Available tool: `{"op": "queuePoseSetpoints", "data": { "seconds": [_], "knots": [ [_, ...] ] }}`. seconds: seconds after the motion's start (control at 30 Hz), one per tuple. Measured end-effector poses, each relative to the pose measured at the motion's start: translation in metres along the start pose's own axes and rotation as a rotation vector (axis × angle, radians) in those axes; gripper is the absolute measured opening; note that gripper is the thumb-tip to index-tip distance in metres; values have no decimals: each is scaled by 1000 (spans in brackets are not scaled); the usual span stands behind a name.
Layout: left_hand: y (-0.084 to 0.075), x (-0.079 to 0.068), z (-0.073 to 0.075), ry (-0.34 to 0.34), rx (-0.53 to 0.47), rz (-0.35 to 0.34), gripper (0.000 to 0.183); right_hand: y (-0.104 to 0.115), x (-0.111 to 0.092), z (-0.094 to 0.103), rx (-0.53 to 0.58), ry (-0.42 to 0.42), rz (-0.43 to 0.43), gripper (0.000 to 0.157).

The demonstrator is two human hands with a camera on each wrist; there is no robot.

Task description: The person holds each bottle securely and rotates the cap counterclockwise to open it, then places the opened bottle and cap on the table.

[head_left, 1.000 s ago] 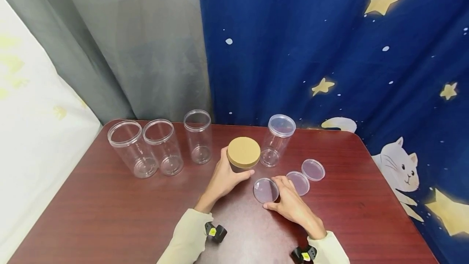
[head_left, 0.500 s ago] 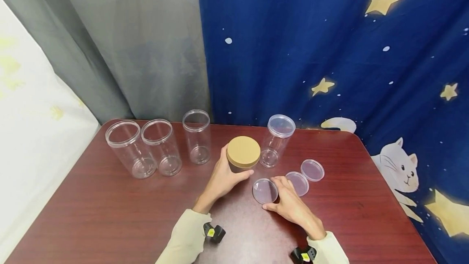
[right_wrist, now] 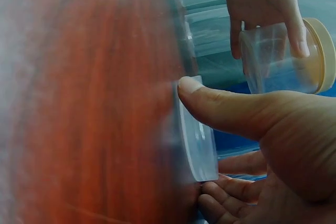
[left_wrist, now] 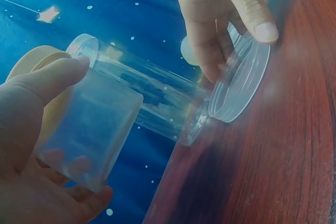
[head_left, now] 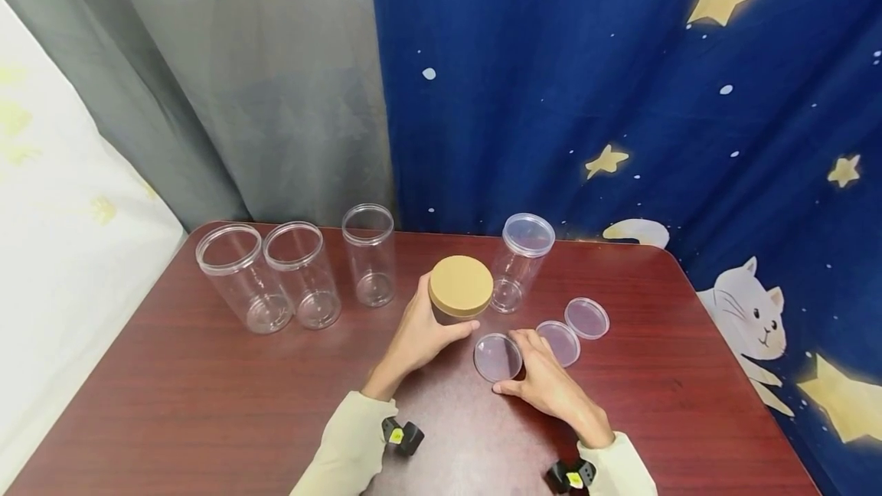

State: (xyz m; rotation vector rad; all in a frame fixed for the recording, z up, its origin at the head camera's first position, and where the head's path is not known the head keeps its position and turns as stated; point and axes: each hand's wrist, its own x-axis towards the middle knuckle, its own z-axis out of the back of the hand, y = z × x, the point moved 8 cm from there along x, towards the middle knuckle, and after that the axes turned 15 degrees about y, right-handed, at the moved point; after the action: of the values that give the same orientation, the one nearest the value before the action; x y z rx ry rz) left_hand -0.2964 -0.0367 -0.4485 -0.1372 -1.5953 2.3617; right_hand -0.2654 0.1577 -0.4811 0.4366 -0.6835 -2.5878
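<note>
My left hand (head_left: 420,334) grips a short clear jar (left_wrist: 100,124) with a tan lid (head_left: 461,282), thumb on one side and fingers round the other. In the left wrist view the jar is clear of the table. Lower right of it, my right hand (head_left: 549,386) holds a round clear lid (head_left: 494,358) by its edge between thumb and fingers, low over the tabletop. Two more clear lids, a nearer one (head_left: 560,344) and a farther one (head_left: 587,318), lie just beyond that hand. A tall clear jar (head_left: 518,270) with its lid on stands behind the tan-lidded jar.
Three tall clear jars without lids, a left one (head_left: 251,289), a middle one (head_left: 306,282) and a right one (head_left: 372,262), stand at the back left of the reddish-brown table (head_left: 193,412). Grey and blue curtains (head_left: 496,98) hang along the back edge.
My left hand and the tan-lidded jar have shifted very slightly to the right. The right hand keeps its hold on the clear lid in the same place.
</note>
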Motion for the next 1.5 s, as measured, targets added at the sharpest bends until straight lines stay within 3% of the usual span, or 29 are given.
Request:
{"op": "queuePoseSetpoints", "data": {
  "seconds": [0.27,0.57,0.83,1.07,1.5],
  "knots": [
    [0,-1,-2,12,9,6,99,5,0,10,16,37,26,80],
    [-1,0,-3,31,-1,-5,97,22,-8,56,53,-170,88,85],
    [-1,-1,-5,40,8,-28,99,54,-3,77,130,-282,159,95],
    [-5,-2,-5,41,32,-66,100,81,9,73,132,-312,246,95],
    [-7,0,-9,73,35,-104,95,88,18,63,140,-401,250,88]
  ]
}}
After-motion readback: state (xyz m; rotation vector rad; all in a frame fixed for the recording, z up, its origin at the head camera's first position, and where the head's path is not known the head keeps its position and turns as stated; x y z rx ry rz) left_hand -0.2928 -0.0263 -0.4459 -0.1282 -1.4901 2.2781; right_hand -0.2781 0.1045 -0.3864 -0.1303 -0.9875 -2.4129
